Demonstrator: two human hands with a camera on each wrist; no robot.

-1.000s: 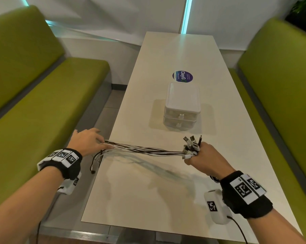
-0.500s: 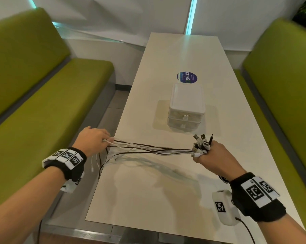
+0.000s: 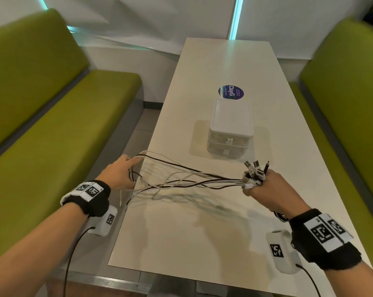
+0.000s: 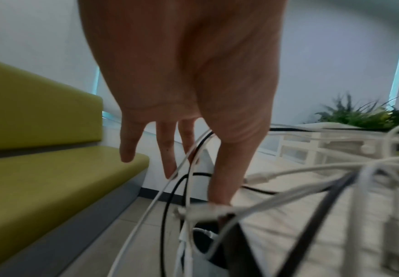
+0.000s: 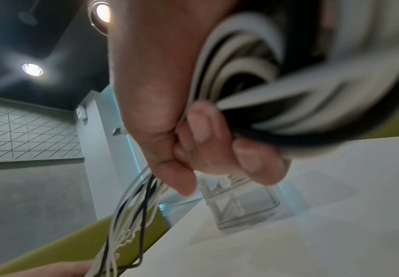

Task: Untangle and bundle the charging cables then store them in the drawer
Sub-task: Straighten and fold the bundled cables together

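White table [image 3: 181, 243], cables [image 3: 192, 179] strung left–right, right hand [image 3: 273, 194] clenching plug ends, left hand [image 3: 119, 174] fingers loose among strands

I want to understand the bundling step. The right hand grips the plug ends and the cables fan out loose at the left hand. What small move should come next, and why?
Probably the left hand should close around the fanned cables and gather them into one strand. Its fingers are spread and straight among the loops, gripping none, while the right hand grips the plug ends. The drawer unit looks shut.
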